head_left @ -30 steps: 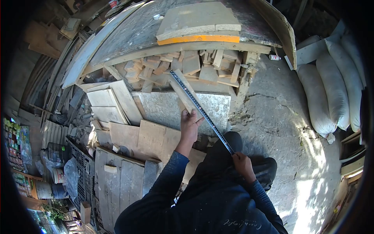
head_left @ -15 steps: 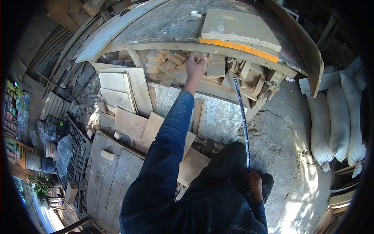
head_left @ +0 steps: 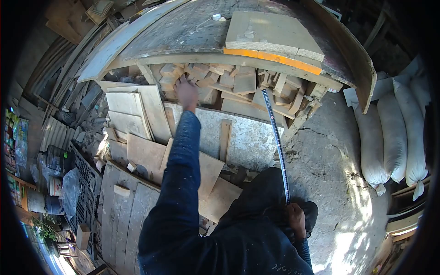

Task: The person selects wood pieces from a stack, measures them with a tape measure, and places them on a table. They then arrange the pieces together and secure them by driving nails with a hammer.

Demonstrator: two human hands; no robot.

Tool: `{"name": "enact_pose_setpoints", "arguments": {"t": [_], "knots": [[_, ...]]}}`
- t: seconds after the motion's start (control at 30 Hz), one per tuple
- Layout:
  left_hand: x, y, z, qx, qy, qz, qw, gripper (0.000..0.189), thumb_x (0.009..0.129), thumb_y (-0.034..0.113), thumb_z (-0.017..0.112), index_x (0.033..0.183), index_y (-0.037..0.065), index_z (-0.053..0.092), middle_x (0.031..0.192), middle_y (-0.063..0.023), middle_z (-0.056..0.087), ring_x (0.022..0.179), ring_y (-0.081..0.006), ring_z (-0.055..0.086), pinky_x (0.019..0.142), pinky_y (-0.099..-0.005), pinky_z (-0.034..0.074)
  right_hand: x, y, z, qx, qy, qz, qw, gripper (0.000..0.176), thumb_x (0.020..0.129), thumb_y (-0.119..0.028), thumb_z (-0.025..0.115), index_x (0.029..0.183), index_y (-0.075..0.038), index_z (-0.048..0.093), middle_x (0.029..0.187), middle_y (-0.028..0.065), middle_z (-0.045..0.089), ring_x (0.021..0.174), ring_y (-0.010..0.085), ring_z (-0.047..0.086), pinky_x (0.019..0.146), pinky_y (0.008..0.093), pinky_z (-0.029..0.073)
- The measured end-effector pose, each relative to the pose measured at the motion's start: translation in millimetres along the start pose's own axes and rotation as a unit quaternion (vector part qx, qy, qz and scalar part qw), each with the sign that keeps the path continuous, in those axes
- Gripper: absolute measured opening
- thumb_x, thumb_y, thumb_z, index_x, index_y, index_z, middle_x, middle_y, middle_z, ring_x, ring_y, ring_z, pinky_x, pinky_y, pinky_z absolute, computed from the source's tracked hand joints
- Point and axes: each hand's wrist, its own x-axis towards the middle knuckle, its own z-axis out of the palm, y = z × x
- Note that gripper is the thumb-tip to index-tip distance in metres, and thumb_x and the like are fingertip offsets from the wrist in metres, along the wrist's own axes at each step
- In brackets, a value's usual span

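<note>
My left hand reaches under the workbench, to the left part of a heap of wood offcuts. Its fingers are spread, with the tips at the blocks, and no block shows in its grasp. Low at the right, my right hand is closed around the lower end of a long, narrow measuring tape with dark and light markings. From that fist the tape runs up to the offcuts, where its far end lies against or just in front of them. Contact there is hard to judge.
On the bench lies a thick pale slab with an orange front edge. Flat boards lean below at the left, beside a planked panel. Full white sacks stand at the right. A black plastic crate is at the left.
My left hand has moved left along the offcuts, and its fingers have spread. My right hand still holds the tape. The view has shifted slightly.
</note>
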Motion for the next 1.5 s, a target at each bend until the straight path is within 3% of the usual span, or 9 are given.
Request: {"name": "enact_pose_setpoints", "arguments": {"t": [0.1,0.17,0.5,0.63,0.77,0.87,1.0,1.2,1.5], "knots": [[42.5,-36.9,-12.0,-0.010,-0.242,0.128,0.962,0.039,0.097,0.027,0.061,0.122,-0.002,0.058,0.099,-0.0234,0.072,0.096,-0.0439,0.070,0.082,-0.0551,0.056,-0.7,-3.7,-5.8,-0.021,-0.019,0.008,1.000,0.022,0.097,-0.020,0.056,0.095,-0.001,0.068,0.088,0.0205,0.068,0.078,0.0392,0.067,0.068,0.0437,0.053],[48.4,-46.2,1.3,0.061,-0.243,0.203,0.946,0.037,0.097,0.028,0.060,0.117,-0.003,0.055,0.094,-0.0242,0.072,0.089,-0.0434,0.072,0.077,-0.0539,0.058,-2.7,-25.0,-9.7,0.050,-0.022,0.108,0.993,0.021,0.097,-0.019,0.056,0.092,-0.002,0.067,0.090,0.0207,0.067,0.081,0.0418,0.067,0.068,0.0450,0.053],[10.5,-54.5,-76.0,0.149,-0.229,0.228,0.934,0.033,0.093,0.027,0.061,0.107,-0.001,0.052,0.090,-0.0252,0.071,0.074,-0.0408,0.072,0.066,-0.0493,0.060,-7.9,-13.5,0.1,0.042,0.047,0.043,0.997,0.021,0.097,-0.016,0.055,0.095,0.000,0.068,0.092,0.0246,0.067,0.088,0.0449,0.066,0.074,0.0476,0.052],[-55.1,-69.2,-161.4,0.134,-0.186,0.166,0.959,0.025,0.093,0.022,0.062,0.102,0.001,0.053,0.085,-0.0254,0.069,0.073,-0.0435,0.070,0.065,-0.0517,0.058,-13.5,-18.8,0.3,0.058,0.050,0.035,0.996,0.019,0.096,-0.014,0.056,0.096,0.000,0.068,0.091,0.0249,0.068,0.087,0.0446,0.066,0.074,0.0490,0.052],[-132.7,-106.8,-217.1,-0.086,-0.180,-0.088,0.976,0.022,0.098,0.020,0.062,0.103,-0.001,0.056,0.097,-0.0230,0.071,0.075,-0.0359,0.073,0.069,-0.0436,0.062,3.3,-45.0,2.3,0.051,0.032,0.021,0.998,0.021,0.095,-0.017,0.057,0.097,-0.001,0.070,0.092,0.0252,0.068,0.087,0.0449,0.067,0.075,0.0491,0.052],[-192.9,-123.6,-231.3,-0.523,-0.152,-0.357,0.759,0.020,0.103,0.019,0.058,0.108,0.000,0.056,0.105,-0.0186,0.070,0.090,-0.0334,0.073,0.084,-0.0461,0.062,26.1,-57.3,11.8,0.026,-0.014,0.022,0.999,0.022,0.095,-0.019,0.058,0.097,-0.001,0.071,0.093,0.0250,0.069,0.088,0.0446,0.067,0.075,0.0490,0.053],[-248.0,-101.9,-215.1,-0.666,-0.315,-0.394,0.549,0.028,0.096,0.008,0.062,0.122,0.002,0.054,0.128,-0.0185,0.065,0.120,-0.0368,0.063,0.109,-0.0548,0.049,52.7,-81.3,24.6,0.057,-0.102,0.031,0.993,0.025,0.095,-0.023,0.058,0.098,-0.002,0.071,0.094,0.0242,0.070,0.091,0.0444,0.068,0.078,0.0491,0.053],[-270.1,-79.4,-138.0,-0.642,-0.342,-0.508,0.461,0.032,0.091,-0.005,0.064,0.118,0.006,0.051,0.119,-0.0148,0.066,0.117,-0.0318,0.065,0.104,-0.0515,0.052,72.3,-111.4,32.6,0.006,-0.143,0.011,0.990,0.030,0.096,-0.028,0.055,0.100,-0.004,0.073,0.098,0.0247,0.070,0.097,0.0463,0.067,0.084,0.0516,0.053],[-306.6,-5.7,-163.4,-0.649,-0.338,-0.471,0.493,0.051,0.082,-0.017,0.064,0.124,0.009,0.051,0.119,-0.0113,0.065,0.110,-0.0264,0.067,0.094,-0.0407,0.055,73.9,-104.4,41.1,-0.032,-0.139,0.022,0.990,0.033,0.096,-0.032,0.054,0.100,-0.006,0.074,0.096,0.0265,0.070,0.097,0.0475,0.066,0.087,0.0537,0.052]]}}
